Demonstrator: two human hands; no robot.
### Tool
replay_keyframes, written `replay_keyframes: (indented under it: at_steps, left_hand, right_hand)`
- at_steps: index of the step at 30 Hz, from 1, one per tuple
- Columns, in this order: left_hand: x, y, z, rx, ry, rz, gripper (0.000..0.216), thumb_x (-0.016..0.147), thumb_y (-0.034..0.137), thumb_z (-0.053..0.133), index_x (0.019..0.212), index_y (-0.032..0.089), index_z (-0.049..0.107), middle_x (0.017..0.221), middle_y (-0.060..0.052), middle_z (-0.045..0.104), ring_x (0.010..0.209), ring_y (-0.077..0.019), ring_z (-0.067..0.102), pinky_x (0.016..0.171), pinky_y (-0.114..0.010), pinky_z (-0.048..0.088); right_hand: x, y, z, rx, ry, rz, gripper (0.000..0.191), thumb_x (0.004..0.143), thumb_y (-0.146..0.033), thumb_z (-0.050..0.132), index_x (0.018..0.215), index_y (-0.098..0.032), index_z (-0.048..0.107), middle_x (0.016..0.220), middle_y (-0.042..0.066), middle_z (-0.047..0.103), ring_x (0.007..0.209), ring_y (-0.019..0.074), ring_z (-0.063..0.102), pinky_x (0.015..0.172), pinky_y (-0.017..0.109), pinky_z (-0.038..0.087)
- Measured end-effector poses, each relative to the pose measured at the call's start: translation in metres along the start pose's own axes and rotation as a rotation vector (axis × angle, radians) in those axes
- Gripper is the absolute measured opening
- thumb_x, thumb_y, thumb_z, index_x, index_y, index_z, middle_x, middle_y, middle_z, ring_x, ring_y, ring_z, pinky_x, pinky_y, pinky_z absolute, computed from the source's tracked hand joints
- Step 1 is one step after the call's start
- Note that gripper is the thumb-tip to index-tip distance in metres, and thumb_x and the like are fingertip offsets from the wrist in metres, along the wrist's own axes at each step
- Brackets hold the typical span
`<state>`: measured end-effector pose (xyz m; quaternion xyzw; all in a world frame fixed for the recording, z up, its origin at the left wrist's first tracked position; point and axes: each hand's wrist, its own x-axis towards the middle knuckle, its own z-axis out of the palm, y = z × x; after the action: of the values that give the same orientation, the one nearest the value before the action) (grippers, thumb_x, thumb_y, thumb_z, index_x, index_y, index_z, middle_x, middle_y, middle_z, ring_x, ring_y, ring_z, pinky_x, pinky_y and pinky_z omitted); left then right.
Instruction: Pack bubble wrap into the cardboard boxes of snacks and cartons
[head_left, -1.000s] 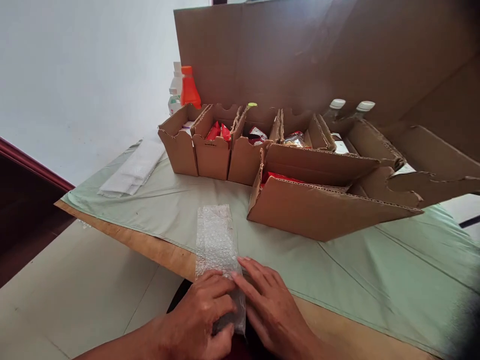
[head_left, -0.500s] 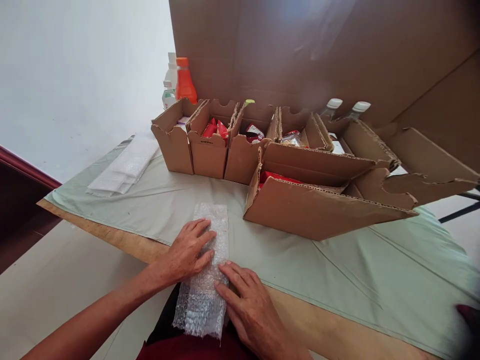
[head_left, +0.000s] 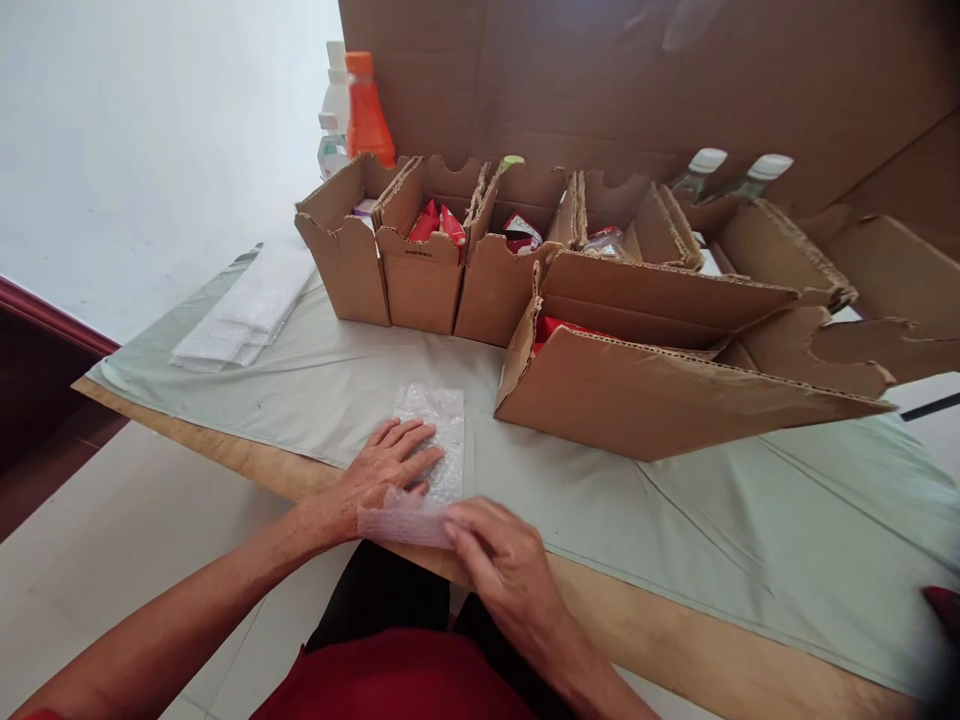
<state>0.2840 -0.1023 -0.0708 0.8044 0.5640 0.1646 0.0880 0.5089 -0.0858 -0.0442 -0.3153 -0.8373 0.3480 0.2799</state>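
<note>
A strip of bubble wrap (head_left: 448, 425) lies on the pale green cloth at the table's front edge. Its near end is lifted and folded up toward the far part. My left hand (head_left: 394, 465) rests flat on the strip with the fingers spread, and the raised end partly covers it near the wrist. Between thumb and fingers, my right hand (head_left: 499, 550) pinches the right corner of that raised end. Whatever may lie inside the wrap cannot be made out.
More bubble wrap sheets (head_left: 251, 305) lie stacked at the left. Cardboard bins (head_left: 420, 285) with red packets and other goods stand in a row behind, with a long bin (head_left: 675, 400) in front at right. An orange bottle (head_left: 367, 115) and white-capped bottles (head_left: 765, 175) stand farther back.
My right hand has gripped the near end of the bubble wrap, which hung over the edge, and lifted it up and away from me. My left hand stays on the strip. The view has tilted down.
</note>
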Motion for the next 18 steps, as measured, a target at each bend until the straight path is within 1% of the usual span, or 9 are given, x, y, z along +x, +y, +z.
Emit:
replay_keyframes:
  at_steps: [3,5,6,8,10,11,14,16,18]
  left_hand:
    - [-0.001,-0.018,-0.011,-0.067,0.016,0.028,0.041,0.092,0.020,0.060,0.134,0.024,0.062,0.153,-0.012,0.054,0.147,-0.0307,0.042,0.119,-0.054,0.039]
    - [-0.006,-0.024,-0.025,-0.136,0.108,0.000,0.041,0.094,0.014,0.054,0.133,0.023,0.062,0.152,-0.012,0.055,0.147,-0.0290,0.043,0.117,-0.051,0.043]
    - [-0.009,-0.024,-0.032,-0.168,0.180,-0.030,0.041,0.094,0.010,0.050,0.131,0.022,0.063,0.148,-0.012,0.058,0.144,-0.0278,0.047,0.115,-0.049,0.045]
    - [-0.019,-0.015,-0.043,-0.204,0.320,-0.064,0.041,0.095,0.005,0.046,0.127,0.022,0.064,0.138,-0.011,0.064,0.134,-0.0247,0.056,0.110,-0.046,0.050]
    - [-0.030,0.003,-0.047,-0.204,0.386,-0.025,0.039,0.093,0.004,0.048,0.124,0.022,0.064,0.130,-0.010,0.068,0.128,-0.0248,0.059,0.108,-0.045,0.052]
    - [-0.035,0.013,-0.045,-0.192,0.374,0.008,0.037,0.091,0.006,0.052,0.123,0.022,0.064,0.128,-0.010,0.068,0.127,-0.0264,0.059,0.108,-0.047,0.051]
    - [-0.044,0.035,-0.031,-0.153,0.250,0.047,0.032,0.088,0.013,0.062,0.120,0.020,0.064,0.123,-0.012,0.070,0.121,-0.0306,0.060,0.104,-0.052,0.052]
    - [-0.045,0.037,-0.019,-0.142,0.217,0.031,0.031,0.088,0.014,0.063,0.119,0.017,0.064,0.120,-0.013,0.070,0.114,-0.0298,0.063,0.100,-0.051,0.053]
    - [-0.044,0.033,-0.010,-0.147,0.238,0.032,0.029,0.090,0.010,0.060,0.118,0.016,0.064,0.116,-0.012,0.071,0.110,-0.0274,0.064,0.098,-0.048,0.053]
  right_hand:
    - [0.022,0.011,0.001,-0.193,0.040,0.071,0.020,0.096,-0.022,0.055,0.105,-0.021,0.073,0.086,0.003,0.077,0.078,0.0193,0.071,0.076,0.032,0.054]
    - [0.029,0.017,0.005,-0.271,0.030,0.087,0.024,0.094,-0.021,0.056,0.113,-0.020,0.072,0.081,0.002,0.076,0.073,0.0198,0.070,0.073,0.032,0.054]
    - [0.030,0.019,0.007,-0.298,0.026,0.087,0.026,0.094,-0.021,0.056,0.116,-0.019,0.071,0.079,0.002,0.076,0.071,0.0197,0.069,0.071,0.032,0.053]
    - [0.030,0.021,0.011,-0.347,0.025,0.077,0.029,0.094,-0.021,0.056,0.120,-0.018,0.070,0.078,0.002,0.075,0.069,0.0191,0.068,0.067,0.031,0.051]
    - [0.029,0.022,0.014,-0.382,0.028,0.062,0.030,0.095,-0.021,0.055,0.121,-0.017,0.069,0.078,0.002,0.075,0.067,0.0187,0.068,0.066,0.030,0.051]
    - [0.029,0.022,0.015,-0.393,0.031,0.054,0.030,0.096,-0.021,0.054,0.121,-0.017,0.069,0.078,0.003,0.075,0.066,0.0187,0.068,0.066,0.030,0.051]
    - [0.029,0.020,0.012,-0.398,0.024,0.031,0.030,0.098,-0.021,0.051,0.122,-0.016,0.067,0.079,0.004,0.075,0.068,0.0190,0.068,0.067,0.031,0.052]
    - [0.027,0.016,0.006,-0.396,0.049,-0.009,0.029,0.099,-0.023,0.052,0.123,-0.015,0.065,0.089,0.007,0.075,0.076,0.0208,0.070,0.069,0.032,0.054]
    - [0.021,0.009,-0.003,-0.410,0.095,-0.085,0.031,0.098,-0.027,0.056,0.126,-0.015,0.062,0.107,0.013,0.073,0.091,0.0241,0.070,0.076,0.035,0.055]
